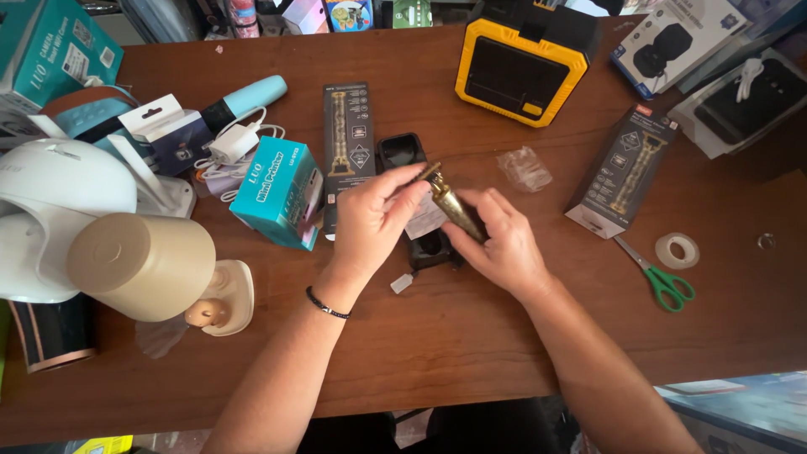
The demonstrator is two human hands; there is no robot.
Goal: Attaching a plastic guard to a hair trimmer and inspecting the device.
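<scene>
From the head view, our right hand point(504, 245) wraps closed around the body of a gold hair trimmer point(454, 206), while our left hand point(374, 220) pinches its blade end between thumb and fingertips. It sits between both hands, above a black tray point(429, 248) on the wooden table point(471, 328). We judge it rigid, smooth metal, likely slippery — best gripped round the body, not the fragile blade. Scissors point(664, 277) lie well right of the right hand.

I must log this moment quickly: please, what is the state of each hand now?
Left hand: closed, fingers pinching the top end of the gold hair trimmer.
Right hand: closed around the trimmer's lower body, above the black tray.
</scene>
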